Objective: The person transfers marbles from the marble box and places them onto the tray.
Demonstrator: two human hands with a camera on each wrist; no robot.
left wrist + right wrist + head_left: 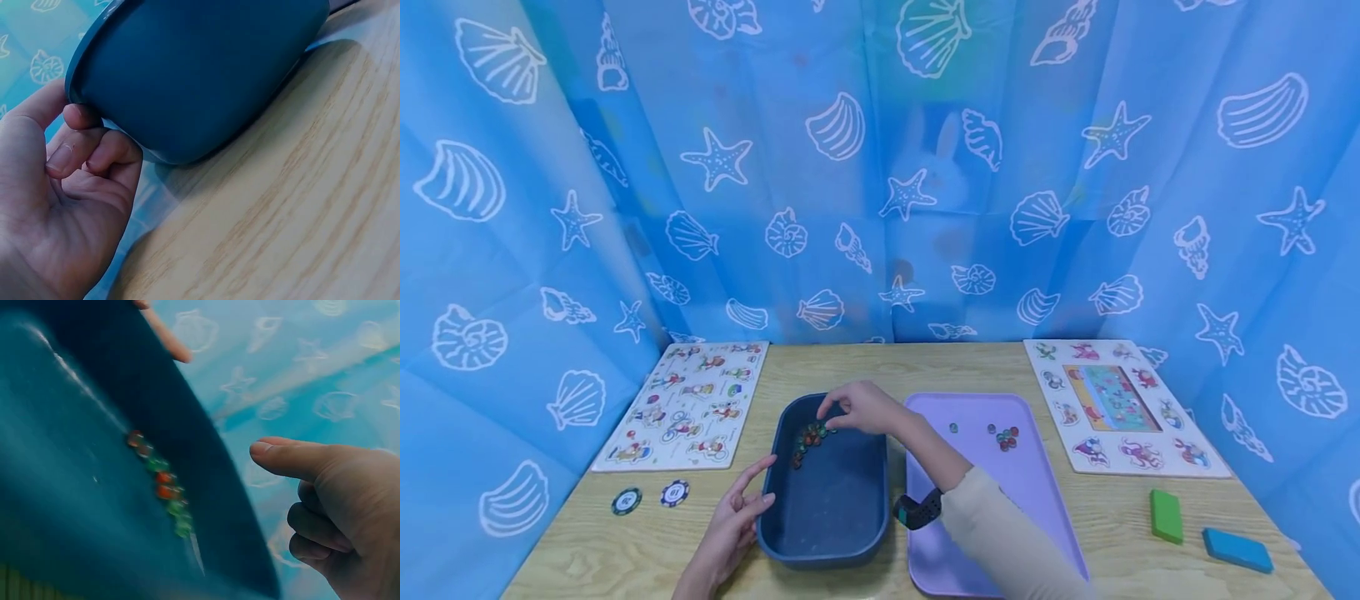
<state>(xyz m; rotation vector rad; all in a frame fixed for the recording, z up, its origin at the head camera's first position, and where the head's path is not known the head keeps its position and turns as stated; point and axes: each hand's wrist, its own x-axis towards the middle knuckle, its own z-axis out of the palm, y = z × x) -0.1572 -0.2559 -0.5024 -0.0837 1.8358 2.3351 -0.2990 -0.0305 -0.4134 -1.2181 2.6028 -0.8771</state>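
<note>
A dark blue basin stands on the table, several red and green glass beads gathered along its far left inner side. My left hand holds the basin's left rim, the thumb over the edge and fingers against the outer wall. Over the far end of the basin reaches my right hand, thumb and index finger apart close to the beads. In the right wrist view, the right hand has its thumb straight and other fingers bent, with no bead showing in it; its index finger is hidden.
A lilac tray, partly under the right forearm, bears several red and green beads. Picture puzzle boards lie at both back corners. Two poker chips are at left; a green block and a blue block at right.
</note>
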